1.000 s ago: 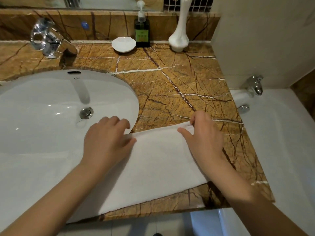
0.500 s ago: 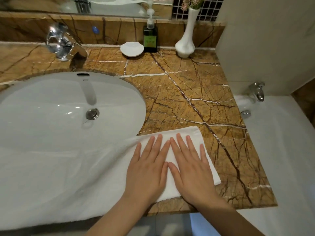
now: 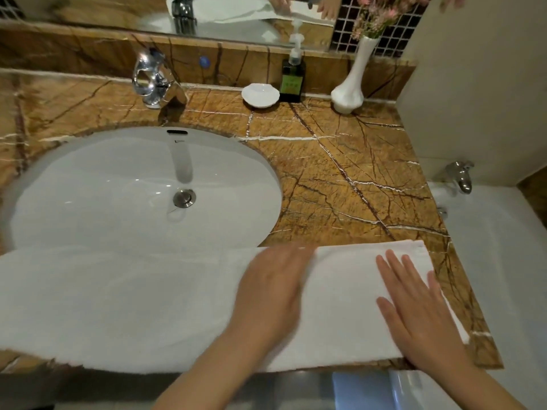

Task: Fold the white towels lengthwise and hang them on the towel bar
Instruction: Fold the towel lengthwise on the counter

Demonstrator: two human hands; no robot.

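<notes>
Cloth was the whole matter: the white towel (image 3: 148,306) lay as a long folded band along the front edge of the marble counter (image 3: 340,179), its left part bridging the near rim of the sink (image 3: 118,187). Both hands rested on it and gripped nothing. The right hand (image 3: 414,306) lay flat near the right end, fingers straight and spread. The left hand (image 3: 272,294) lay palm-down toward the middle, blurred, its fingers seemingly straight. The towel looked soft, light and limp, likely to sag and lose its fold if lifted at one point, so pinching both short ends seemed best. Faucet (image 3: 151,81), soap dish (image 3: 260,96), pump bottle (image 3: 293,81) and vase (image 3: 349,84) stood well back by the wall, clear of the towel. No towel bar showed
</notes>
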